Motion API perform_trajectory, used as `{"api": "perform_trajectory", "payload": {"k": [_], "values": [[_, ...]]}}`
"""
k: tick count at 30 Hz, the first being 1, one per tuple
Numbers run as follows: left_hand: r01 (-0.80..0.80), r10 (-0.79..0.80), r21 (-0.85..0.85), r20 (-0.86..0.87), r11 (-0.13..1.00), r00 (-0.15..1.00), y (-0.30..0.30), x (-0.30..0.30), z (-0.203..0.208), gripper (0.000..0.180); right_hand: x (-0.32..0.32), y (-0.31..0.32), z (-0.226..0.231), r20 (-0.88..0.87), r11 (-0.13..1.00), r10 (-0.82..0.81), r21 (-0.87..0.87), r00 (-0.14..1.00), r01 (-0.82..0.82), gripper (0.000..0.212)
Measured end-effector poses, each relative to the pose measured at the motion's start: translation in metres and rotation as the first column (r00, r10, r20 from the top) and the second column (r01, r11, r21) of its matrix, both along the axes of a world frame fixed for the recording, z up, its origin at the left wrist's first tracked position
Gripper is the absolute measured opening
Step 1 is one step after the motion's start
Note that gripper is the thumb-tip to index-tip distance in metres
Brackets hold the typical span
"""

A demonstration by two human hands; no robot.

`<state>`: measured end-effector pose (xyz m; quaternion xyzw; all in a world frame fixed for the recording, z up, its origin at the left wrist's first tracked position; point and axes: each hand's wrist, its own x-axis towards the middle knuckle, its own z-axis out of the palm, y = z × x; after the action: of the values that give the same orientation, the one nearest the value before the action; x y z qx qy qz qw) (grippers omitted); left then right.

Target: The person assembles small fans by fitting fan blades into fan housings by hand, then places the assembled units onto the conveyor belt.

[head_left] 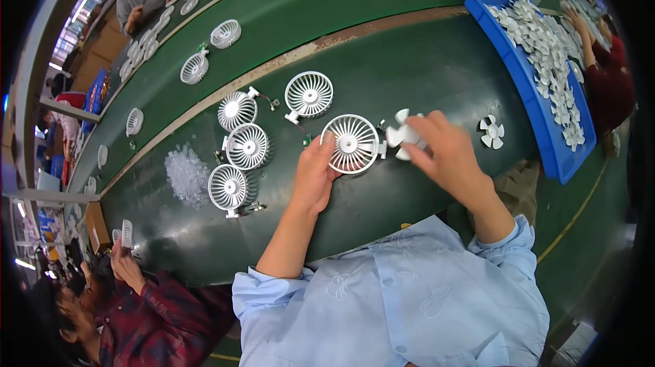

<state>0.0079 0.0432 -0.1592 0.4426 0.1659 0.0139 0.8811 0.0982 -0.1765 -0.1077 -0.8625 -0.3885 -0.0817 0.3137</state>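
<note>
My left hand is closed around the left rim of a round white fan housing, its slatted grille facing up. A small connector piece sticks out at the housing's right side. Just right of it, my right hand pinches a white fan blade between thumb and fingers; part of the blade is hidden behind the fingers. Blade and housing are close together, and whether they touch I cannot tell. Several similar housings, one of them a white housing, lie left of my left hand, some with small circuit boards attached.
A loose fan blade lies right of my right hand. Beyond it, a blue tray holds heaped blades. Small clear plastic pieces are piled at left. A green conveyor belt carries more parts. A co-worker's hand works at lower left.
</note>
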Motion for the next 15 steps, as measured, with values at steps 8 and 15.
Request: {"api": "perform_trajectory", "payload": {"k": [8,15], "values": [[-0.040,0.039,0.103,0.008,0.994,0.999,-0.010,-0.005,-0.008,0.031,-0.016,0.064,-0.019,0.015,0.974,0.225,-0.036,0.974,-0.224,0.039],[-0.150,0.127,0.221,0.113,0.964,0.985,-0.006,-0.007,-0.008,0.031,-0.007,0.057,-0.009,0.120,0.969,0.184,0.144,0.976,-0.200,0.046]]}}
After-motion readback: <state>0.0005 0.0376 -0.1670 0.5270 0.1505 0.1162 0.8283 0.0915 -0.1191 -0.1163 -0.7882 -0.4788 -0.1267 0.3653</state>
